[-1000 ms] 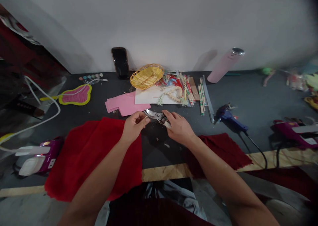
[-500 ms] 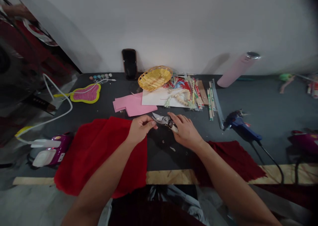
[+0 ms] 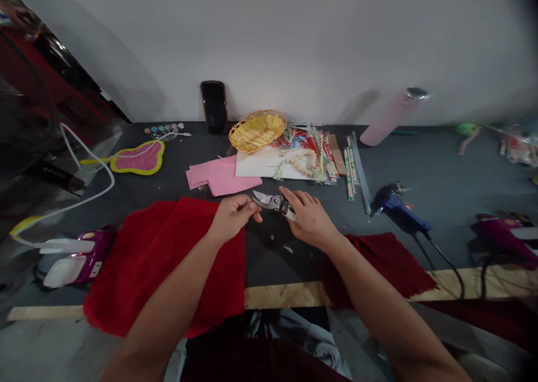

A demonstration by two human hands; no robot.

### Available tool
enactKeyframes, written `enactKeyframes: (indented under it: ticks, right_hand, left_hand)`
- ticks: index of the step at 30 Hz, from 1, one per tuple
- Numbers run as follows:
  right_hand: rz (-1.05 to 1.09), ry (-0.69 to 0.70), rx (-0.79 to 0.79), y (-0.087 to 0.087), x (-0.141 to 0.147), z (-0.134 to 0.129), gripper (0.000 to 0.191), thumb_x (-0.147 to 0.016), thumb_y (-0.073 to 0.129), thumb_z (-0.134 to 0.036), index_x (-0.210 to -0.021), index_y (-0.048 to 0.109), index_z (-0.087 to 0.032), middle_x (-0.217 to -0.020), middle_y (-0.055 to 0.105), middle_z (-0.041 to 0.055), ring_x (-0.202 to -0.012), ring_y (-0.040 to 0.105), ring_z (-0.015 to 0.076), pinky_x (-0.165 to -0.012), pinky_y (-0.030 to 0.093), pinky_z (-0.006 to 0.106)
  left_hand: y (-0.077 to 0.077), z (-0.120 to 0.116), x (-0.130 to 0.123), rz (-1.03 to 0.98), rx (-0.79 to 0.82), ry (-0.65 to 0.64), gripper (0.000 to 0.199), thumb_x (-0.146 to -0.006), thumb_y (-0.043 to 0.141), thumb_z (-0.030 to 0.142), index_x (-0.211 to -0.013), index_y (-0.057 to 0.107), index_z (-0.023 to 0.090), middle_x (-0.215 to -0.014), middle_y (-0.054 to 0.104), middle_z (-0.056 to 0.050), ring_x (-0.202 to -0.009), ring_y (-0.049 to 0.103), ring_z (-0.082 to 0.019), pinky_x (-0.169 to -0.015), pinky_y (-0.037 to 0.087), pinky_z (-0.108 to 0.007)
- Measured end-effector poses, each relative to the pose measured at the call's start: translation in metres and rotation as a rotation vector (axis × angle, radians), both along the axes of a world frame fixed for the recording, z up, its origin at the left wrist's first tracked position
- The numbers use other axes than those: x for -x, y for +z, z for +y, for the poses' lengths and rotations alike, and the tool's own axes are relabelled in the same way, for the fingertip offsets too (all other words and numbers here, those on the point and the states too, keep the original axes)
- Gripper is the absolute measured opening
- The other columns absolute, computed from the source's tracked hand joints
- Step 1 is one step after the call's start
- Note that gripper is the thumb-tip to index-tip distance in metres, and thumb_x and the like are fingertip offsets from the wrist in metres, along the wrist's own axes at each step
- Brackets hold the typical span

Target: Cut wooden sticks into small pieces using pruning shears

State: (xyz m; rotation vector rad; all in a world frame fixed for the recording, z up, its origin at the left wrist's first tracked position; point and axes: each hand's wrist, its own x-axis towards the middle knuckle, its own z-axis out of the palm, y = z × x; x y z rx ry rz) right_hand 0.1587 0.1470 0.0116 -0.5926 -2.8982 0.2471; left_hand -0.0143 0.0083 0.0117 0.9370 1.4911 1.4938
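My right hand is wrapped round the handles of the pruning shears, whose blades are parted and point left. My left hand is pinched at the blade tips; whatever sits between its fingers is too small to make out. Under my left forearm lies a bright red cloth. A darker red cloth is beneath my right forearm. Just beyond the hands are pink sheets and a white sheet, with a braided cord on the white one.
A yellow woven basket, a phone and a pink bottle stand along the wall. To the right lies a blue glue gun with its cord. Wrapped sticks lie nearer the middle. A purple device sits at left.
The whole view has shifted slightly, so the table items appear a little further left. Both hands keep nearly the same pose, with the shears still in my right hand.
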Motion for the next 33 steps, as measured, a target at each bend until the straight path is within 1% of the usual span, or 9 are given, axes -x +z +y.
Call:
enactKeyframes:
  ticks: [6, 10, 12, 15, 17, 20, 23, 28, 33]
  right_hand:
    - [-0.010, -0.003, 0.043, -0.0002, 0.0001, -0.0007, 0.065, -0.078, 0.049, -0.020, -0.140, 0.033, -0.018, -0.118, 0.054, 0.0130, -0.105, 0.050, 0.0266, -0.088, 0.037, 0.038]
    - [-0.038, -0.025, 0.081, 0.0004, 0.0010, -0.0045, 0.059, -0.078, 0.049, -0.020, -0.136, 0.036, -0.017, -0.114, 0.056, 0.0132, -0.099, 0.053, 0.0253, -0.085, 0.039, 0.036]
    - [-0.047, -0.039, 0.089, 0.0005, 0.0010, -0.0059, 0.056, -0.079, 0.047, -0.021, -0.135, 0.037, -0.017, -0.110, 0.057, 0.0130, -0.095, 0.055, 0.0247, -0.083, 0.040, 0.034]
    - [-0.042, -0.065, 0.080, 0.0003, 0.0010, -0.0069, 0.053, -0.082, 0.046, -0.023, -0.134, 0.037, -0.017, -0.107, 0.058, 0.0122, -0.093, 0.055, 0.0247, -0.082, 0.040, 0.034]
    - [-0.036, -0.085, 0.062, -0.0001, 0.0011, -0.0070, 0.054, -0.083, 0.046, -0.025, -0.135, 0.036, -0.018, -0.110, 0.057, 0.0123, -0.095, 0.055, 0.0255, -0.081, 0.040, 0.035]
    - [-0.039, -0.097, 0.018, -0.0009, 0.0010, -0.0061, 0.059, -0.083, 0.048, -0.026, -0.139, 0.031, -0.019, -0.116, 0.055, 0.0137, -0.101, 0.052, 0.0276, -0.081, 0.039, 0.037]
    - [-0.045, -0.064, 0.003, -0.0010, 0.0000, -0.0041, 0.064, -0.082, 0.048, -0.025, -0.143, 0.027, -0.018, -0.121, 0.053, 0.0142, -0.106, 0.049, 0.0285, -0.084, 0.038, 0.039]
    - [-0.053, -0.019, 0.018, 0.0009, -0.0011, -0.0013, 0.067, -0.079, 0.047, -0.019, -0.143, 0.028, -0.018, -0.122, 0.053, 0.0130, -0.107, 0.047, 0.0274, -0.088, 0.037, 0.039]
    - [-0.057, -0.008, 0.031, 0.0039, 0.0002, -0.0022, 0.064, -0.078, 0.048, -0.019, -0.140, 0.032, -0.019, -0.119, 0.053, 0.0129, -0.104, 0.049, 0.0267, -0.088, 0.037, 0.038]
  left_hand:
    - [-0.0010, 0.0010, 0.0012, -0.114, 0.023, -0.043, 0.034, -0.078, 0.063, 0.046, -0.073, 0.063, 0.012, -0.057, 0.065, -0.004, -0.036, 0.032, -0.003, -0.038, 0.019, -0.020]
    - [-0.0019, 0.0028, 0.0019, -0.119, 0.026, -0.001, 0.033, -0.078, 0.063, 0.045, -0.073, 0.061, 0.012, -0.057, 0.065, -0.004, -0.036, 0.031, -0.003, -0.038, 0.018, -0.020]
    - [-0.0032, 0.0041, 0.0017, -0.084, 0.025, 0.035, 0.031, -0.079, 0.062, 0.044, -0.074, 0.061, 0.013, -0.059, 0.066, -0.004, -0.037, 0.033, -0.004, -0.038, 0.021, -0.019]
    - [-0.0040, 0.0058, 0.0000, 0.020, 0.003, 0.080, 0.025, -0.080, 0.063, 0.039, -0.076, 0.062, 0.014, -0.066, 0.068, -0.004, -0.043, 0.040, -0.005, -0.043, 0.032, -0.020]
    - [-0.0037, 0.0064, -0.0017, 0.102, -0.008, 0.132, 0.021, -0.077, 0.066, 0.036, -0.078, 0.063, 0.015, -0.070, 0.069, -0.003, -0.048, 0.046, -0.007, -0.048, 0.037, -0.020]
    - [-0.0034, 0.0062, -0.0034, 0.185, 0.001, 0.207, 0.019, -0.076, 0.066, 0.035, -0.078, 0.066, 0.016, -0.073, 0.069, -0.002, -0.050, 0.049, -0.008, -0.051, 0.040, -0.021]
    - [-0.0036, 0.0050, -0.0029, 0.171, 0.006, 0.168, 0.019, -0.078, 0.063, 0.033, -0.076, 0.068, 0.015, -0.070, 0.070, -0.003, -0.046, 0.046, -0.007, -0.048, 0.037, -0.020]
    - [-0.0010, 0.0036, -0.0010, -0.034, 0.015, 0.041, 0.021, -0.076, 0.066, 0.033, -0.073, 0.066, 0.013, -0.069, 0.071, -0.007, -0.040, 0.038, -0.004, -0.040, 0.029, -0.019]
    - [-0.0002, 0.0032, -0.0004, -0.143, 0.022, 0.007, 0.025, -0.072, 0.070, 0.037, -0.070, 0.063, 0.012, -0.067, 0.071, -0.008, -0.038, 0.036, -0.003, -0.039, 0.026, -0.019]
